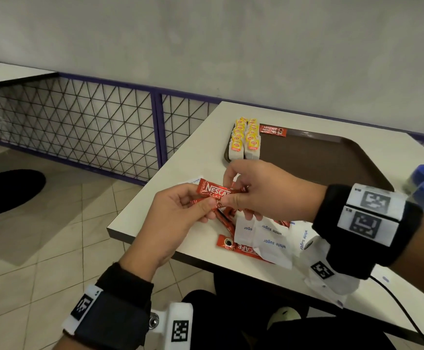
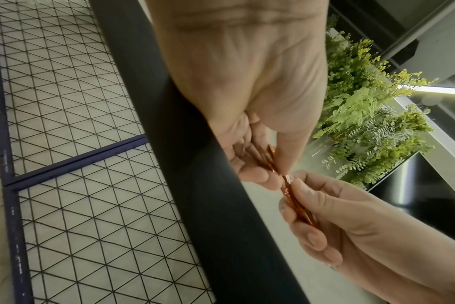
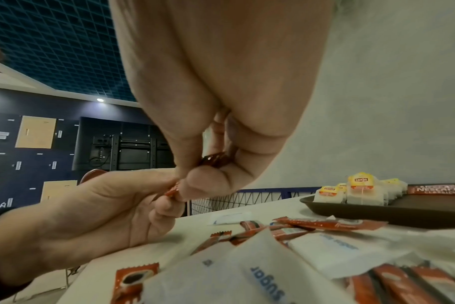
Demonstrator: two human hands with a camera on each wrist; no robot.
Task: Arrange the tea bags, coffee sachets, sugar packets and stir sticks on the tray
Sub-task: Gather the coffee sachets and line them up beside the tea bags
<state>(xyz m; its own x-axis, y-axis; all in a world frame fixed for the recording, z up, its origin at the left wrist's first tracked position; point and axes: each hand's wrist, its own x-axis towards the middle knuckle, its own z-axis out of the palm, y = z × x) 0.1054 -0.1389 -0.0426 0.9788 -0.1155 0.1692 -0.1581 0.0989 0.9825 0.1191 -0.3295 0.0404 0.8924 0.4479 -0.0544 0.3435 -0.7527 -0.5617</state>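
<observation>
Red coffee sachets pinched between fingers of both hands.

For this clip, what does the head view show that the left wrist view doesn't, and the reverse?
Head view only: the brown plastic tray holding yellow-tagged tea bags and one red coffee sachet, plus white sugar packets loose on the white table.
Left wrist view only: green leafy plants.
Both: left hand and right hand pinching red coffee sachets together.
</observation>
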